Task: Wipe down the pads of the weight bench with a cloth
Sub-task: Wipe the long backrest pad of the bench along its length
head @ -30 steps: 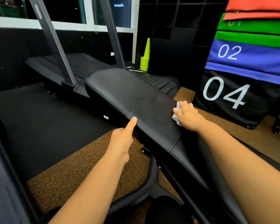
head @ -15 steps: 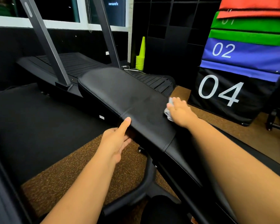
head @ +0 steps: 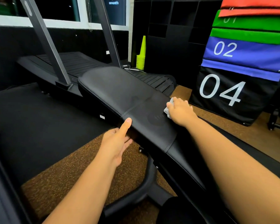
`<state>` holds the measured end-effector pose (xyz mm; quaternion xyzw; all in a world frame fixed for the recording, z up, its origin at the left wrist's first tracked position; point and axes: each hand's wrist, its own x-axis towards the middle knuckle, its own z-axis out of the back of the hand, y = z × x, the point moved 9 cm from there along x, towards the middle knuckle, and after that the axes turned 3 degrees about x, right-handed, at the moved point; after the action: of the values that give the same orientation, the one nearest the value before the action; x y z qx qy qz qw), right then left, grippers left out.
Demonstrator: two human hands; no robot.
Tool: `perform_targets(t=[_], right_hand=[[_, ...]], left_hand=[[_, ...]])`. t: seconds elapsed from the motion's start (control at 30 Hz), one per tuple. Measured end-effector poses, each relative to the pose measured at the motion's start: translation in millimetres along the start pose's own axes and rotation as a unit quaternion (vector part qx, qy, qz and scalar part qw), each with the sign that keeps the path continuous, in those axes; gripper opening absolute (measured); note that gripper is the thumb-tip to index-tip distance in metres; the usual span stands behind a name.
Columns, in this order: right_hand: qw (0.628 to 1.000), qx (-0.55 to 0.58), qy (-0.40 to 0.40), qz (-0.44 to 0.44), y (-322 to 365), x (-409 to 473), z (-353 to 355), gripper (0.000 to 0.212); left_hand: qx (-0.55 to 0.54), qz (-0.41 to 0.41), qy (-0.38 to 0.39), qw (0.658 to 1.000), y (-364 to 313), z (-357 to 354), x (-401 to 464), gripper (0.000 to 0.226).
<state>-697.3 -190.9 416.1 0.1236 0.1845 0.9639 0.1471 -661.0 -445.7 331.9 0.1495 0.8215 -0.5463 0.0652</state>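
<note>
The weight bench's long black pad (head: 120,89) runs from the middle of the view away toward the upper left. A second black pad (head: 183,160) continues it toward me. My right hand (head: 180,110) presses a small grey cloth (head: 167,112) against the long pad's right edge, near the stitched seam, with the fingers curled over it. Most of the cloth is hidden under the hand. My left hand (head: 116,143) holds the pad's left edge, thumb on top and fingers underneath.
A black curved treadmill (head: 81,62) with two slanted grey uprights stands just behind the bench. A stack of yellow-green cones (head: 141,54) is at the back. Stacked soft boxes numbered 02 and 04 (head: 233,88) stand at right. The bench's frame tube (head: 136,196) crosses the brown speckled floor.
My right hand has slid the cloth a little farther away along the pad's right edge. My left hand keeps its hold on the left edge.
</note>
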Motion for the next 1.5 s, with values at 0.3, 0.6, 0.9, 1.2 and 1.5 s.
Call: perform_targets(t=[0.3, 0.6, 0.9, 1.2, 1.5], right_hand=[[0.992, -0.074, 0.053, -0.088, -11, 38, -14, 0.050], [0.980, -0.033, 0.060, 0.186, 88, -83, -32, 0.077], [0.976, -0.046, 0.056, 0.205, 137, -34, -32, 0.067], [0.942, -0.094, 0.117, 0.301, 146, -109, -38, 0.071], [0.935, -0.166, -0.010, 0.312, 228, -60, -66, 0.073]], left_hand=[[0.010, 0.008, 0.002, 1.000, 2, 3, 4, 0.082], [0.004, 0.001, -0.005, 1.000, 8, 0, 3, 0.063], [-0.044, 0.071, 0.054, 0.995, 16, 7, -5, 0.038], [-0.032, 0.075, 0.003, 0.997, 9, 68, -6, 0.036], [-0.028, -0.037, -0.155, 0.987, -16, 79, -9, 0.027]])
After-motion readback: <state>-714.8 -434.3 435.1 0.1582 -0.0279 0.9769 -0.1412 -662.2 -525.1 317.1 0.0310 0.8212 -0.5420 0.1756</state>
